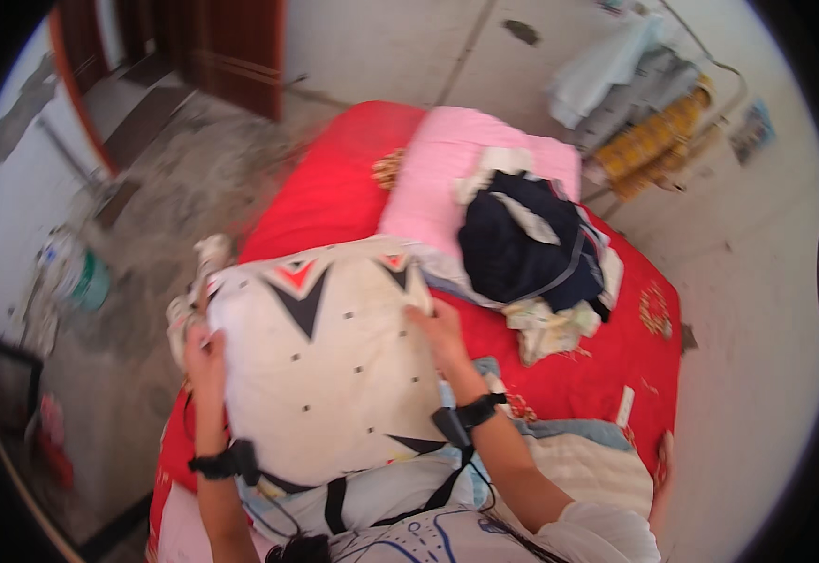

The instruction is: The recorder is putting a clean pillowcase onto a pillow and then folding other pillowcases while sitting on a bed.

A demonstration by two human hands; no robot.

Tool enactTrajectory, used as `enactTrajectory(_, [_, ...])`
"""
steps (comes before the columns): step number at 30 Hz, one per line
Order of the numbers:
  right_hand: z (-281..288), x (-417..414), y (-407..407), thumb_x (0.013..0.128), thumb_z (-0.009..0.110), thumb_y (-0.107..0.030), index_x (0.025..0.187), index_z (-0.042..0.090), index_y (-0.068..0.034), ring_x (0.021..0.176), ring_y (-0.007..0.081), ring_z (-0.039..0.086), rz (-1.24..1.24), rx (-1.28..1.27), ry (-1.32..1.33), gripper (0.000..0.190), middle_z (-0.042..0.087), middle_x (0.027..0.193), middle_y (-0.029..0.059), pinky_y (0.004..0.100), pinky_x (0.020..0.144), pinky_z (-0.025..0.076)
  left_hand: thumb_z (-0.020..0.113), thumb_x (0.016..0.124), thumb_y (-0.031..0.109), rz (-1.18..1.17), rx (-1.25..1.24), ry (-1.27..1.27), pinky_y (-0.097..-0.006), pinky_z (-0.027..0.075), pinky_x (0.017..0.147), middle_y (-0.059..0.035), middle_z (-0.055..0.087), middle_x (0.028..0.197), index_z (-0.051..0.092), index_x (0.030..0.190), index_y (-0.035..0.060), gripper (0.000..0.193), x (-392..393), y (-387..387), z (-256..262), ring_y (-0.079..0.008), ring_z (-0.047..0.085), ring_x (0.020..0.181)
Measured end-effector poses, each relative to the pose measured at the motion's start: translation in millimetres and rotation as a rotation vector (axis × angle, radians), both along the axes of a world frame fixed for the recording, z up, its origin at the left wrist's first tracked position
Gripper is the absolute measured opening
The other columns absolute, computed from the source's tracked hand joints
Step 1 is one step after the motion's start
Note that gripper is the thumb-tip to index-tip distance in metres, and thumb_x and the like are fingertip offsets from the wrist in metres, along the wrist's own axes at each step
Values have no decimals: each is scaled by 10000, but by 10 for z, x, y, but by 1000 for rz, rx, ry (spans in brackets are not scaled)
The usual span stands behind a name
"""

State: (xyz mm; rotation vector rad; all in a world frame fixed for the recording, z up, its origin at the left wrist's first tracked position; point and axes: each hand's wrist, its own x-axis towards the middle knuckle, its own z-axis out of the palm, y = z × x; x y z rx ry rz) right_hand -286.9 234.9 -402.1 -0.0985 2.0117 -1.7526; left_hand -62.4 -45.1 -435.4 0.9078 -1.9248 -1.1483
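A cream pillow point(339, 352) with dark and red triangles and small dark squares lies before me, over my lap. My left hand point(205, 355) grips its left edge, fingers curled in. On the opposite side, my right hand point(441, 332) pinches the upper right edge between thumb and fingers. Both wrists wear black straps with small devices and cables. Under and beyond the pillow spreads a red bedcover point(318, 190) with gold patterns. The fingers' undersides are hidden.
A pink pillow point(437, 183) bears a heap of dark navy clothing point(522, 239). Clothes point(635, 119) hang along the wall. A beige blanket point(585, 464) lies at my right, near a white strip point(625, 407). A bucket point(82, 274) stands on the floor; a brown door point(233, 56) is behind.
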Motion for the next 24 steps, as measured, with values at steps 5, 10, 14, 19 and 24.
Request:
enactTrajectory(5, [-289, -7, 130, 854, 604, -235, 906, 610, -24, 657, 86, 549, 38, 31, -66, 218, 609, 779, 17, 233, 592, 435, 601, 800, 113, 17, 3, 4, -288, 378, 577, -45, 408, 636, 417, 728, 35, 212, 68, 34, 17, -150, 410, 601])
enactTrajectory(10, [-196, 160, 377, 883, 557, -202, 863, 592, -50, 567, 31, 483, 118, -17, -125, 157, 575, 691, -33, 181, 502, 356, 601, 802, 101, 29, -30, -25, -310, 385, 567, -72, 428, 640, 422, 747, 25, 201, 44, 42, -29, -182, 430, 607])
enactTrajectory(14, [-243, 237, 430, 895, 547, -173, 820, 591, -49, 572, 11, 448, 124, 29, 123, 152, 546, 680, -60, 179, 501, 333, 595, 826, 122, 16, 65, -9, -313, 390, 556, -96, 454, 621, 425, 772, 19, 205, 16, 2, 27, -198, 447, 573])
enactTrajectory(19, [-223, 89, 328, 898, 546, -171, 815, 601, -35, 600, 6, 441, -18, 13, 208, 169, 536, 684, -64, 171, 528, 331, 572, 855, 144, 21, -77, -18, -316, 411, 550, -139, 510, 633, 441, 815, 18, 186, -161, -18, 72, -215, 495, 568])
enactTrajectory(24, [-278, 131, 319, 907, 531, -192, 832, 591, -40, 593, 6, 426, 7, 17, 72, 180, 541, 698, -56, 177, 530, 336, 533, 892, 173, 40, 92, -45, -289, 392, 521, -83, 488, 598, 456, 878, 15, 177, 11, 44, 122, -149, 467, 542])
